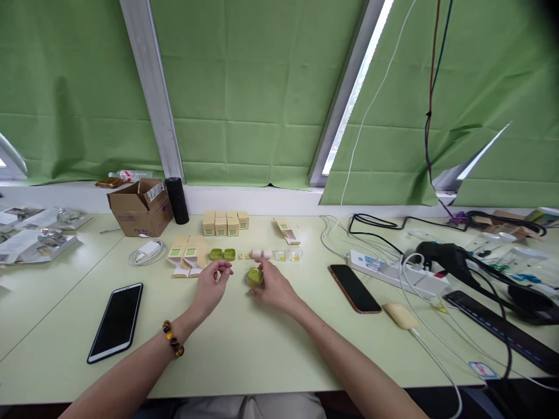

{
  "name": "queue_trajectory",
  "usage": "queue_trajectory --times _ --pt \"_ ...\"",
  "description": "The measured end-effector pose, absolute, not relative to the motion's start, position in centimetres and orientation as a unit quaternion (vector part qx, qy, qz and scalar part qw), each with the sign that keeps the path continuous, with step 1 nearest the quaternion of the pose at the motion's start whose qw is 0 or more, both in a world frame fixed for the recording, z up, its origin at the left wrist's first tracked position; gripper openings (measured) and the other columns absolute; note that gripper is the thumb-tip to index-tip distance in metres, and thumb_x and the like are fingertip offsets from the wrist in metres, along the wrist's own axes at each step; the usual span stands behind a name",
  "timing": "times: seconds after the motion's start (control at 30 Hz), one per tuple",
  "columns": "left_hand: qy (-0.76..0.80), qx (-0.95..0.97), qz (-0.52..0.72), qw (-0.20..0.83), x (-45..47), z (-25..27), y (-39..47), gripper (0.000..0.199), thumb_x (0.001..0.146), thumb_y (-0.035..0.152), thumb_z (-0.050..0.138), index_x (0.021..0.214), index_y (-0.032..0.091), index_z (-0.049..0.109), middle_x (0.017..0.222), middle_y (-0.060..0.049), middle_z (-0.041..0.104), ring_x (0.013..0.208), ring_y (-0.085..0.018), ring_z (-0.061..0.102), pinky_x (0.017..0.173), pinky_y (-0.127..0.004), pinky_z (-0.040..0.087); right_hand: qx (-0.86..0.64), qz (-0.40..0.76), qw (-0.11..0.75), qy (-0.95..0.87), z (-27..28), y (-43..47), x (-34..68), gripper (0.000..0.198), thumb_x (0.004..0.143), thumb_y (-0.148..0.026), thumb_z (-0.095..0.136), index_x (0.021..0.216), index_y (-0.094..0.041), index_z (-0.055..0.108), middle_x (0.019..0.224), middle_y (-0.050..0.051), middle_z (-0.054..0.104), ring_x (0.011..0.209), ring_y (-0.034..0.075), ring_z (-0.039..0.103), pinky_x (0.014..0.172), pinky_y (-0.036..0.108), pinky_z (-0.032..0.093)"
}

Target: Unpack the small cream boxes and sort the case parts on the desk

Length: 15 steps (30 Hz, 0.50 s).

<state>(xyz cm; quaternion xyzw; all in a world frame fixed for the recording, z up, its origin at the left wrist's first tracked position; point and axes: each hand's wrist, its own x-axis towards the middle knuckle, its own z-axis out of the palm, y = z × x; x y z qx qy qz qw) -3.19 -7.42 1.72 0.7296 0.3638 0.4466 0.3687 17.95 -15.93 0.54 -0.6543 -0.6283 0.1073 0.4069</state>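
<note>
On the table, my right hand (276, 286) has its thumb and fingers around a small green square container (255, 276) with a clear rim at its edge. To the left, my left hand (213, 284) hovers with loosely curled fingers, thumb apart, and nothing visible in it. Beyond it lie two empty green square trays (222, 254). Tiny yellowish pieces (243, 256), two pale pink rounded pieces (261, 254) and clear domed covers (288, 254) continue that row to the right. Opened cream cartons (187, 256) stand left of the trays.
Several small closed boxes (225, 223) and a lone opened carton (287, 230) sit farther back. Phones lie at left (116, 322) and right (354, 288). A cardboard box (140, 207), a black cylinder (177, 201), a white charger (148, 250) and a cabled power strip (397, 272) surround the work area.
</note>
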Motion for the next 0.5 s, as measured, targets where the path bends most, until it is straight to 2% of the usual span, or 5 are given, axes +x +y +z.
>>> queue_trajectory --times 0.1,0.2,0.33,0.43,0.5 --pt "0.363 0.731 0.445 0.367 -3.2 1.6 -7.4 0.015 0.092 0.030 0.060 0.100 0.021 0.066 0.087 -0.004 0.076 0.076 -0.019 0.063 0.071 -0.032 0.042 -0.660 0.147 0.433 -0.596 -0.4 -15.3 17.7 0.055 0.064 -0.017 0.081 0.115 -0.026 0.063 0.098 0.005 0.071 0.089 0.027 0.067 0.075 0.039 0.054" --pt "0.350 0.741 0.451 0.353 -3.3 1.5 -7.5 0.016 0.093 0.028 0.059 0.105 0.021 0.065 0.097 -0.006 0.076 0.087 -0.020 0.065 0.076 -0.034 0.044 -0.595 0.295 0.490 -0.564 0.1 -14.3 17.5 0.044 0.072 -0.024 0.078 0.113 -0.025 0.062 0.098 0.003 0.073 0.080 0.022 0.069 0.073 0.038 0.056" --pt "0.323 0.761 0.457 0.330 -3.6 1.4 -7.6 0.033 0.088 0.021 0.063 0.121 0.023 0.063 0.124 -0.009 0.070 0.109 -0.023 0.062 0.086 -0.037 0.046 -0.468 0.469 0.562 -0.495 1.4 -13.4 16.4 0.047 0.073 -0.035 0.085 0.112 -0.022 0.063 0.105 0.005 0.076 0.087 0.022 0.073 0.073 0.035 0.058" --pt "0.294 0.777 0.453 0.324 -3.7 1.4 -7.9 0.050 0.086 0.018 0.066 0.135 0.026 0.056 0.137 -0.010 0.063 0.121 -0.026 0.058 0.091 -0.039 0.048 -0.400 0.527 0.605 -0.443 1.6 -13.4 15.3 0.050 0.072 -0.040 0.091 0.110 -0.020 0.066 0.104 0.007 0.077 0.084 0.021 0.073 0.066 0.029 0.055" --pt "0.278 0.790 0.448 0.311 -3.6 1.5 -8.2 0.053 0.087 0.018 0.067 0.138 0.026 0.054 0.138 -0.011 0.061 0.122 -0.027 0.057 0.093 -0.041 0.049 -0.360 0.552 0.629 -0.413 1.2 -13.7 14.6 0.049 0.074 -0.042 0.091 0.111 -0.019 0.069 0.104 0.007 0.077 0.082 0.018 0.073 0.067 0.028 0.055"
